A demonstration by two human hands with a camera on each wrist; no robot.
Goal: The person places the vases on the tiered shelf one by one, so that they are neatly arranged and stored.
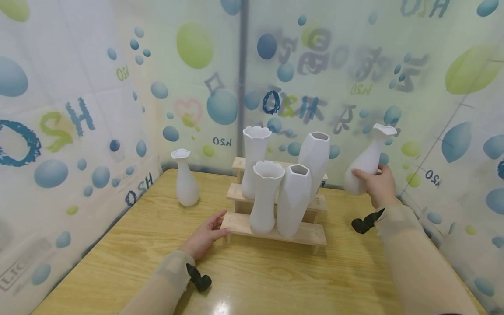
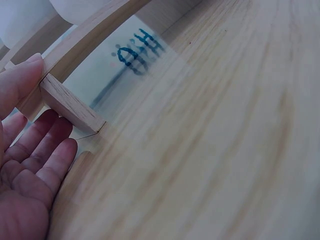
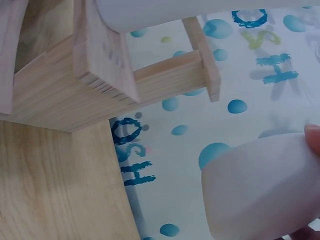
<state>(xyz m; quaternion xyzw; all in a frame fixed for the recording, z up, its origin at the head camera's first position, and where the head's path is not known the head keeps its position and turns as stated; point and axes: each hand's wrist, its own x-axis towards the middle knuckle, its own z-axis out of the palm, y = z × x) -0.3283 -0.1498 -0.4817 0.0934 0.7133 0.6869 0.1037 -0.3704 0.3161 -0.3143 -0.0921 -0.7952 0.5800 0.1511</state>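
My right hand [image 1: 379, 186] grips a white vase [image 1: 368, 164] with a narrow neck and wavy rim. It is tilted, its mouth toward the upper right; its rounded base [image 3: 260, 185] fills the lower right of the right wrist view. My left hand [image 1: 206, 236] holds the left end of the lowest step of a wooden tiered stand [image 1: 240, 223]. In the left wrist view the thumb [image 2: 22, 82] lies against the board, with the other fingers below it. Two white vases, one scalloped [image 1: 263, 205] and one faceted [image 1: 293, 205], stand on the lowest step.
Behind them on the stand are another scalloped vase [image 1: 253, 153] and another faceted vase [image 1: 315, 153]. A narrow-necked white vase [image 1: 187, 183] stands on the wooden table [image 1: 149, 245] at the left. Printed curtains [image 1: 220, 78] enclose the back and sides.
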